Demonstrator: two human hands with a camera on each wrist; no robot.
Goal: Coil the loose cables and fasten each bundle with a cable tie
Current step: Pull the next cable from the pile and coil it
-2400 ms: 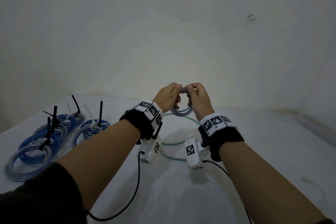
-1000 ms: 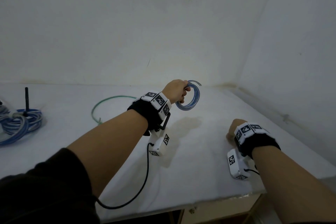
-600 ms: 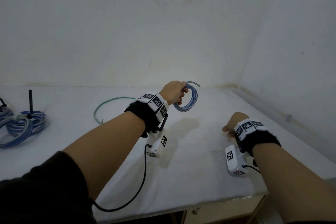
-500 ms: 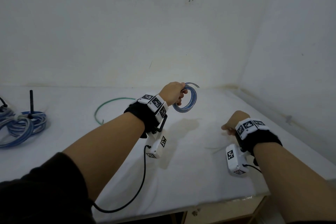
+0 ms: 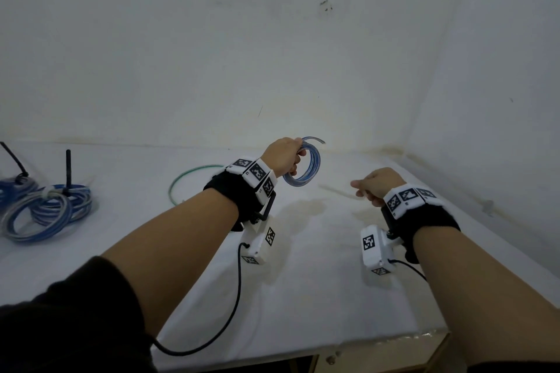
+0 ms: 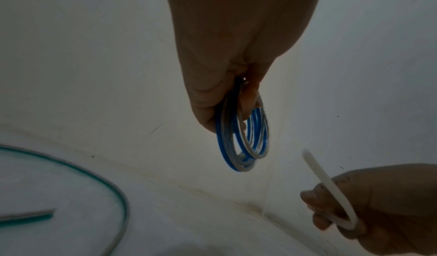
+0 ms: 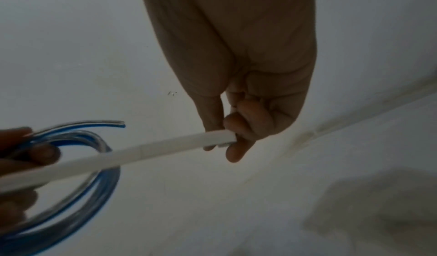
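Note:
A small blue and clear coil of cable (image 5: 306, 168) hangs in the air above the white table (image 5: 303, 297), gripped at its top by my left hand (image 5: 285, 157). The same coil (image 6: 241, 140) shows under my thumb in the left wrist view, one loose end sticking out. My right hand (image 5: 374, 186) pinches a white cable tie (image 7: 146, 151) near its head. The tie (image 6: 328, 187) points toward the coil (image 7: 78, 189) and lies close beside it; whether it touches I cannot tell.
Several blue coils (image 5: 45, 209) bound with black ties lie at the table's left. A loose green cable (image 5: 194, 175) curves behind my left wrist. Walls (image 5: 485, 100) close in at the back and right. The table's front edge (image 5: 303, 357) is near.
My right hand has left the coil, swung out to the table's right side and come back up toward the coil with a white tie in it. The left hand keeps the coil raised.

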